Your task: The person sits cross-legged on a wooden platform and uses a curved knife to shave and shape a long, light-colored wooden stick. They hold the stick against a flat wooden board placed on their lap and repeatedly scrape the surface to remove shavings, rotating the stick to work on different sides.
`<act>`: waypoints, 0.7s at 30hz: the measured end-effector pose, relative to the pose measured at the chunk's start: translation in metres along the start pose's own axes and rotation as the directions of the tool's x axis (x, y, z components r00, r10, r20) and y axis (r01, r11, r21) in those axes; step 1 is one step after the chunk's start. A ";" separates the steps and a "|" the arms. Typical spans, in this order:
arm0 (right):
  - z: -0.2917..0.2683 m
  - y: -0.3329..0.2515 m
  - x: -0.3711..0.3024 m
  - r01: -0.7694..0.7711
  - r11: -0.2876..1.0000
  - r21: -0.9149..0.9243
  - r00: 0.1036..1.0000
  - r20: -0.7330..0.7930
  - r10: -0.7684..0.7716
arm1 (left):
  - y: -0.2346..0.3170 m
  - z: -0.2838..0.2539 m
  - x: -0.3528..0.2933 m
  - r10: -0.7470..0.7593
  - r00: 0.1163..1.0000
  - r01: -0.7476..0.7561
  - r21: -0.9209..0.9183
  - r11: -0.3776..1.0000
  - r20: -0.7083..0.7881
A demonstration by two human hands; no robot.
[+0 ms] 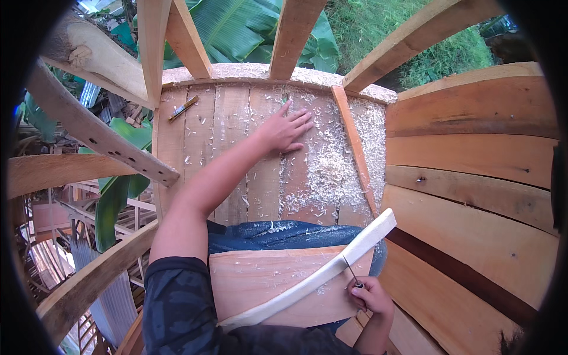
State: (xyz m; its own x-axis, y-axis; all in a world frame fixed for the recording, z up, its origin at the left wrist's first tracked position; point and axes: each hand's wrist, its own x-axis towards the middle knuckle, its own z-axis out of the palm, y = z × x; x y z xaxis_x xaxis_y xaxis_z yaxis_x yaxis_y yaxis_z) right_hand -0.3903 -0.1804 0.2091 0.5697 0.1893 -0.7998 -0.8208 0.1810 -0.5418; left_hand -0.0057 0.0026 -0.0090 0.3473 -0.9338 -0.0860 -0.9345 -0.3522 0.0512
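Note:
My left hand point(288, 128) lies with its fingers spread on the plank floor point(231, 127), among pale wood shavings, and holds nothing. Low on the right, my right hand point(374, 297) is closed round a tool point(353, 273) with a thin metal blade and a dark handle end; the fingers hide the rest of it. That blade reaches to a pale, curved wood strip point(296, 290), which slants across a wide, light wooden board point(248, 269) on my lap. The strip's lower end rests near my body, and its upper end sticks out past the board's right edge.
A heap of shavings point(331, 168) covers the right part of the floor, beside a narrow reddish wood strip point(355, 148). A small yellow-and-dark stick-shaped thing point(183, 109) lies at the far left. Upright timbers point(296, 35) and a plank wall point(467, 154) enclose me; leaves grow beyond.

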 end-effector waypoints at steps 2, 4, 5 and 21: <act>-0.001 0.003 0.000 -0.006 1.000 0.004 1.000 -0.007 0.006 | -0.008 0.007 -0.003 -0.174 0.982 0.177 0.030 0.984 -0.066; 0.001 0.002 -0.001 0.007 0.999 -0.031 1.000 -0.023 -0.008 | -0.009 0.003 -0.005 -0.254 0.963 0.264 0.112 0.958 -0.095; 0.001 0.002 -0.001 0.013 0.999 -0.049 0.999 -0.030 -0.015 | -0.006 0.001 -0.006 -0.264 0.958 0.277 0.116 0.954 -0.114; 0.001 0.002 -0.002 -0.014 0.999 -0.039 1.000 -0.027 0.013 | -0.037 0.000 -0.021 -0.360 0.927 0.353 -0.081 0.932 -0.103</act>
State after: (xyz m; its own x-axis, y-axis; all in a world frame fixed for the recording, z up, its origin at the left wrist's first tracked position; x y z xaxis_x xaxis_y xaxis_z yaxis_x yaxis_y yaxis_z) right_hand -0.3928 -0.1797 0.2101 0.5578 0.1651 -0.8134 -0.8296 0.1408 -0.5404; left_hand 0.0218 0.0348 -0.0087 0.6666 -0.7454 0.0045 -0.7421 -0.6631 0.0981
